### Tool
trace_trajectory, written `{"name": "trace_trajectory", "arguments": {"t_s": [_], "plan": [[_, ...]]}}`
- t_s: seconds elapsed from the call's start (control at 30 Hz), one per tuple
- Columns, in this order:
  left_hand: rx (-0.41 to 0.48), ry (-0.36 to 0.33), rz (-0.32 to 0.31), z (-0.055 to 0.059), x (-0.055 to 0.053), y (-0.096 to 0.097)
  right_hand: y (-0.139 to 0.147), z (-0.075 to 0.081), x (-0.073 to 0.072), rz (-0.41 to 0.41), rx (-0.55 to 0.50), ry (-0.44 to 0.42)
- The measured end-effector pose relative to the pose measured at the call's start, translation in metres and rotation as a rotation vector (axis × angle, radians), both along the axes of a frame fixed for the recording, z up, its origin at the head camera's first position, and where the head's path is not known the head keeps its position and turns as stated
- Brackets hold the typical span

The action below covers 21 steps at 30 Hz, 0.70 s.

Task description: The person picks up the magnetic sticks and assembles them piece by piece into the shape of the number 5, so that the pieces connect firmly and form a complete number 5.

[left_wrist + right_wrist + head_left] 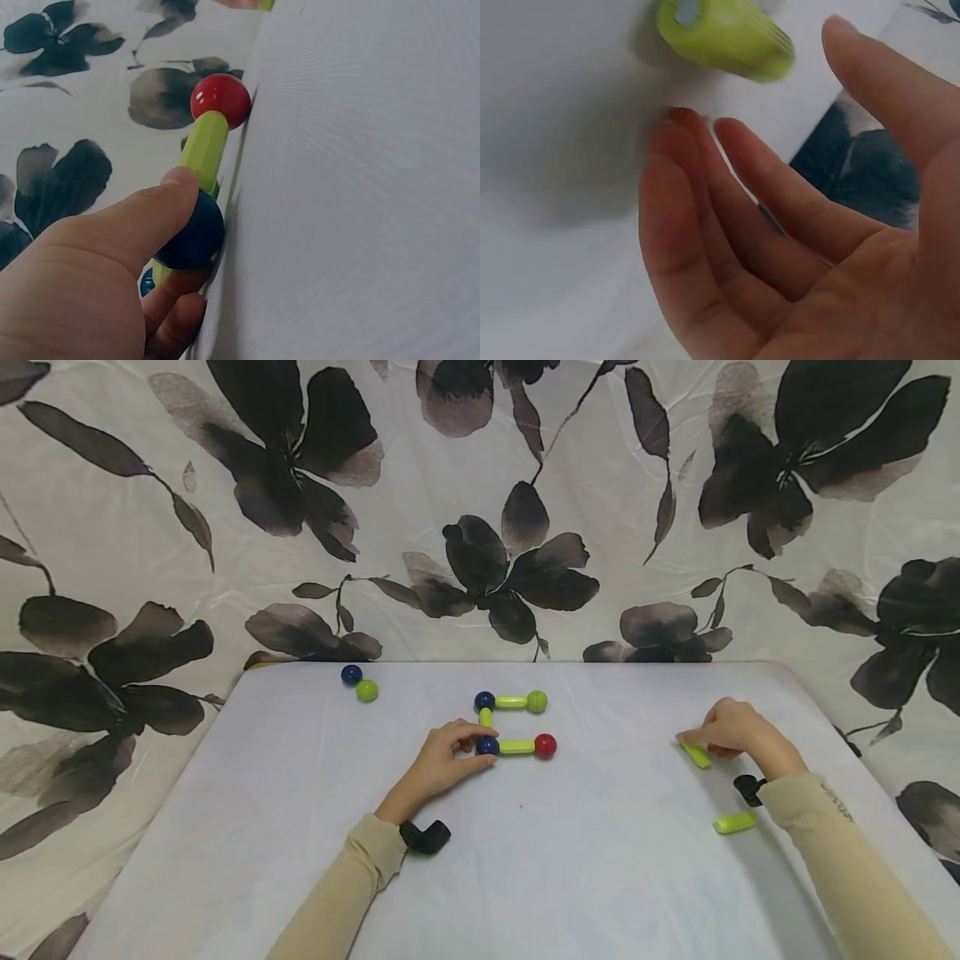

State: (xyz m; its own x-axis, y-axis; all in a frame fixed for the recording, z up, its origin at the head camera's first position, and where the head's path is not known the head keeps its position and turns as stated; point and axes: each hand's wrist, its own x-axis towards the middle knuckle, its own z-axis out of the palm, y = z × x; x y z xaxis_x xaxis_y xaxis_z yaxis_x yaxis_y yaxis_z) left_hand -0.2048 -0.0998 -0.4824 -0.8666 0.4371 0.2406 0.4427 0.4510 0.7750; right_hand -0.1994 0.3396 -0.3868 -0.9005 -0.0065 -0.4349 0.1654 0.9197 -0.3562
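My left hand [442,760] grips a blue ball [196,234] between thumb and fingers. This ball is the near corner of a C-shaped magnetic build lying on the table. From it a yellow-green rod [517,747] runs right to a red ball [545,746], and another rod [486,717] leads to a second blue ball [485,700]. A third rod [512,702] joins that one to a green ball [537,702]. Over on the right, my right hand [738,735] hovers at a loose yellow-green rod [727,37], its thumb and loosely bent fingers apart from it.
Another loose rod [735,822] lies on the white table [600,877], nearer me than the right hand. At the back left are a loose blue ball [352,674] and a loose green ball [367,690] side by side. Behind the table's far edge hangs a flowered cloth [420,485].
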Motion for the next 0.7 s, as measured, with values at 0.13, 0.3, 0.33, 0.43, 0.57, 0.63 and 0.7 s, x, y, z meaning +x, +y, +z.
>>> {"name": "trace_trajectory", "arguments": {"t_s": [0.13, 0.3, 0.33, 0.43, 0.57, 0.63, 0.7], "plan": [[-0.003, -0.006, 0.009, 0.001, 0.001, -0.001, 0.002, -0.011, 0.004, -0.010, -0.014, 0.016], [-0.001, -0.020, 0.010, 0.002, 0.002, 0.000, 0.003, -0.015, 0.004, -0.041, -0.054, 0.023], [-0.001, -0.027, 0.011, 0.002, 0.001, 0.000, 0.003, -0.015, 0.004, -0.046, -0.057, 0.020], [-0.003, -0.029, 0.014, 0.002, 0.001, 0.001, 0.003, -0.015, 0.004, -0.061, -0.065, 0.017], [0.004, -0.020, 0.017, 0.001, 0.001, 0.001, 0.003, -0.017, 0.005, -0.074, -0.087, 0.027], [0.008, -0.018, 0.014, 0.001, 0.001, 0.001, 0.002, -0.017, 0.005, -0.077, -0.103, 0.034], [0.013, -0.019, 0.011, 0.001, 0.001, 0.001, 0.001, -0.016, 0.005, -0.083, -0.134, 0.040]]}}
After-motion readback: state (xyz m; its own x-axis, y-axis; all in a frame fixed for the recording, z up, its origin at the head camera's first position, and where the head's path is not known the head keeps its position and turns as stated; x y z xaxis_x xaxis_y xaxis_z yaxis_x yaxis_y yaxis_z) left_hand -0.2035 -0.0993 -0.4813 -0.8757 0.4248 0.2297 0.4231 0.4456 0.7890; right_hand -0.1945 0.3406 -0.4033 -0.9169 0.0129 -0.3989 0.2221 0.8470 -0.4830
